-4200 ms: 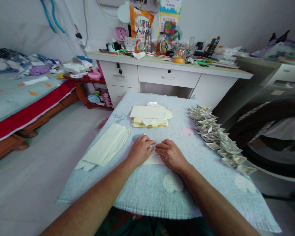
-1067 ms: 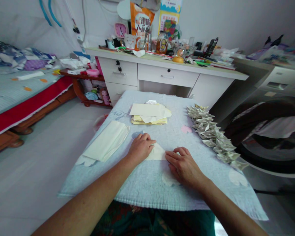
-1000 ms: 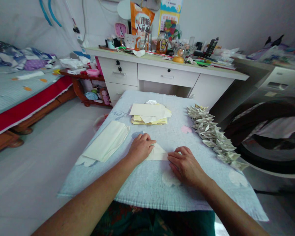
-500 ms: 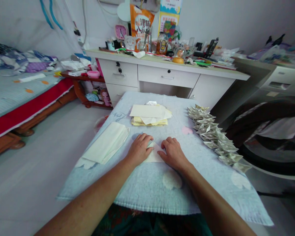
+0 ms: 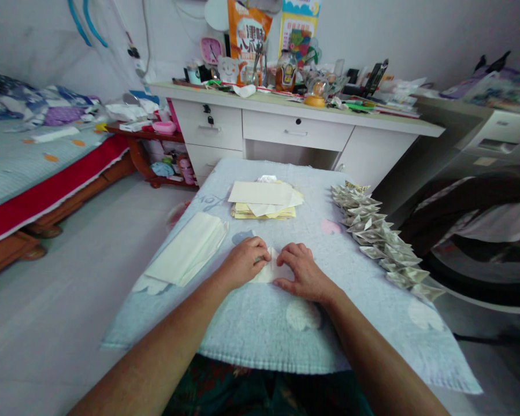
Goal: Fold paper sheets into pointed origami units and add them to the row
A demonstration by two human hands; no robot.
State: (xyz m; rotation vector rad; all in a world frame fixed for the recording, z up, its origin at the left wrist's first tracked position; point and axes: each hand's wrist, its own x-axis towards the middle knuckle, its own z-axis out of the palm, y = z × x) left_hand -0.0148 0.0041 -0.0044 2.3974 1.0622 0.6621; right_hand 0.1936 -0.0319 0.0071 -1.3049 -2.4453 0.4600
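Paper [image 5: 266,274], pale and folded, lay on the cloth-covered bench [image 5: 251,338] between your left hand [image 5: 244,261] and right hand [image 5: 302,273], which were apart from each other. Your left fingertips curled at its upper part; whether they pinched it could not be told. Your right thumb and fingers were spread over its right side. Nearby to your left lay pale sheets [image 5: 186,248]; ahead, a yellowish pile [image 5: 264,195]; to your right, rows of pointed folded pieces [image 5: 375,236]. Beyond stood white drawers [image 5: 268,128].
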